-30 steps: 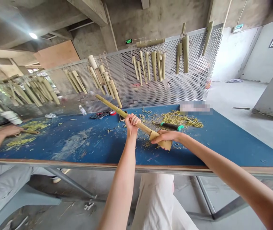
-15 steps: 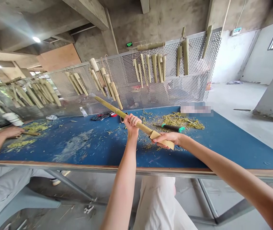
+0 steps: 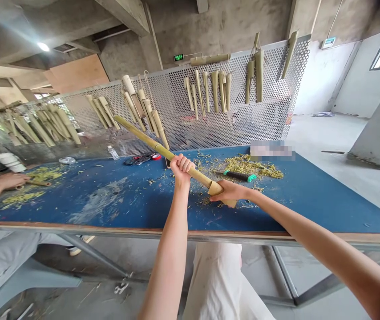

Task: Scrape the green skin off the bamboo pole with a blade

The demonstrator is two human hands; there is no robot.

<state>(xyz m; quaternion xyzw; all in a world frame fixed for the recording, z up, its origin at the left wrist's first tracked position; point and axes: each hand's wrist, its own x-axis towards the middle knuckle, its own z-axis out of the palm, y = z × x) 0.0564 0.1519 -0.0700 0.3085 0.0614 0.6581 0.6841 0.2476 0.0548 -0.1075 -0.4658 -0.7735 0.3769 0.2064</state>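
Note:
A long bamboo tube (image 3: 143, 137) runs diagonally over the blue table, its far tip raised toward the back left. My left hand (image 3: 181, 166) grips it in a closed fist near the middle. My right hand (image 3: 230, 192) lies around its cut, pale, flared end (image 3: 215, 188), just above the tabletop. Part of that end is hidden under my fingers. A knife with a black and green handle (image 3: 238, 176) rests on the table to the right of my hands, beside a heap of yellow-green bamboo shavings (image 3: 252, 166).
Shavings are scattered across the blue worktable (image 3: 43, 214). A seated person's hands (image 3: 10, 181) work at its left end. A water bottle (image 3: 113, 153) and a dark-and-red tool (image 3: 139, 159) lie ahead. Bamboo pieces hang on a perforated metal screen (image 3: 173, 129) behind.
The far tip of the bamboo tube has swung up and to the left, and the tube now stands at a steeper angle. Both hands keep hold of it.

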